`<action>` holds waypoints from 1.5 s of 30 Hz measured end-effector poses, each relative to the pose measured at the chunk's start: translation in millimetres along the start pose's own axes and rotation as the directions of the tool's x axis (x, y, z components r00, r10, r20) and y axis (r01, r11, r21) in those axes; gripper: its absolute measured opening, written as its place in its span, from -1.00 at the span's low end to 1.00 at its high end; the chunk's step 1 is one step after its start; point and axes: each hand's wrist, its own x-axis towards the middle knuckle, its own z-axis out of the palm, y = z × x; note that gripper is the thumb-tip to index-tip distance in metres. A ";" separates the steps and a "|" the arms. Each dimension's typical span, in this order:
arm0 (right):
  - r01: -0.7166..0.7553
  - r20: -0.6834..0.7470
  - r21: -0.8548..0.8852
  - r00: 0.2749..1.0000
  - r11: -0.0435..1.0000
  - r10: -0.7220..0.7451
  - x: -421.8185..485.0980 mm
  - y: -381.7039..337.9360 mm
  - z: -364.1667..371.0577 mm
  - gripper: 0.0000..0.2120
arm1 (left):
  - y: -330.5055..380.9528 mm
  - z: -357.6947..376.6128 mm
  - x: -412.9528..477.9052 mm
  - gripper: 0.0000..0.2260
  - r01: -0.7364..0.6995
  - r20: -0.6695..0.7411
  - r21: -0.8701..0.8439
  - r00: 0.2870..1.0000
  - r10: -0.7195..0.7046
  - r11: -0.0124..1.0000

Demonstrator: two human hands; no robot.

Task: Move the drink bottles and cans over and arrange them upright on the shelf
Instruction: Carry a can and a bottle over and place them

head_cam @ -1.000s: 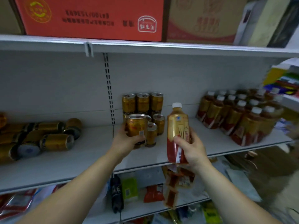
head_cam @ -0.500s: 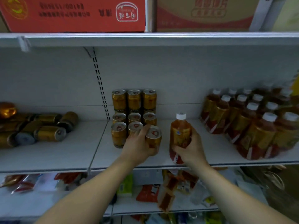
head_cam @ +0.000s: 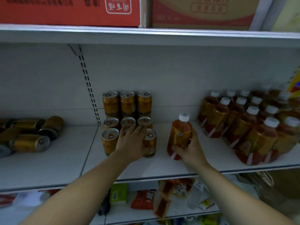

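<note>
Now you are setting down what you were carrying a second ago: your left hand (head_cam: 131,142) is curling round a can in the front row of cans (head_cam: 128,122), while your right hand (head_cam: 189,150) is gripping the bottle (head_cam: 179,133), standing it upright near the shelf (head_cam: 162,166) front edge, with the fallen cans (head_cam: 29,137) at the left end awaiting you.

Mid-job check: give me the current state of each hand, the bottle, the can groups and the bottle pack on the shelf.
left hand: among the standing cans, on a front-row can
right hand: gripping the bottle
bottle: upright on the shelf, capped
standing cans: upright, some stacked
cans at left: lying on their sides
bottle group: upright, capped
</note>
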 end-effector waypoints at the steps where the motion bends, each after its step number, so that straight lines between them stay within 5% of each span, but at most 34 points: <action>1: -0.002 -0.009 -0.012 1.000 1.000 0.001 3.4 0.3 0.7 -0.19 | 0.2 -0.4 2.4 -0.26 0.005 -0.009 0.000 1.000 -0.005 1.000; 10: -0.027 -0.090 -0.056 0.996 0.998 0.022 14.5 0.0 1.2 -0.23 | 10.6 -8.6 1.1 -0.31 -0.018 -0.102 -0.013 0.995 0.016 1.000; 13: 0.003 -0.087 -0.070 0.996 0.998 -0.009 8.3 -3.9 -11.5 -0.24 | 24.1 -17.7 -0.3 -0.39 -0.157 -0.202 -0.174 0.972 0.120 0.972; 16: 0.104 -0.003 -0.175 0.994 0.979 -0.106 5.9 -17.2 -38.6 -0.37 | 53.3 -19.2 3.3 -0.36 -0.163 -0.109 -0.422 0.986 0.128 0.892; 19: 0.191 0.010 -0.471 0.977 0.861 -0.211 25.5 -34.6 -89.8 -0.40 | 89.2 -14.0 13.5 -0.26 -0.042 -0.026 -0.525 0.999 0.033 0.850; 22: 0.283 0.025 -0.709 0.926 0.646 -0.377 57.2 -55.1 -156.3 -0.52 | 118.6 -8.1 24.6 -0.27 -0.051 -0.147 -0.414 0.989 -0.012 0.909; 25: 0.109 0.066 -0.861 0.992 0.497 -0.103 93.8 -59.4 -223.6 -0.32 | 131.7 -4.0 33.7 -0.34 0.042 -0.124 -0.420 0.987 -0.103 0.907; 28: 0.034 0.115 -0.926 0.974 0.376 0.196 118.1 -39.0 -263.4 -0.16 | 140.1 -3.5 36.6 -0.46 0.226 0.070 -0.650 0.969 -0.239 0.725; 32: 0.098 0.226 -0.866 0.951 0.490 0.210 129.0 -17.5 -264.6 -0.33 | 165.7 4.3 35.2 -0.40 0.280 0.142 -0.837 0.941 -0.308 0.470; 36: 0.050 0.186 -0.870 0.954 0.490 0.234 135.2 -9.6 -262.1 -0.16 | 205.8 12.9 44.4 -0.29 0.167 0.081 -0.934 0.960 -0.266 0.316; 45: -0.009 0.149 -0.865 0.951 0.502 0.273 134.6 -3.7 -260.4 -0.21 | 280.9 18.6 76.9 -0.23 0.117 0.088 -0.904 0.992 -0.088 0.412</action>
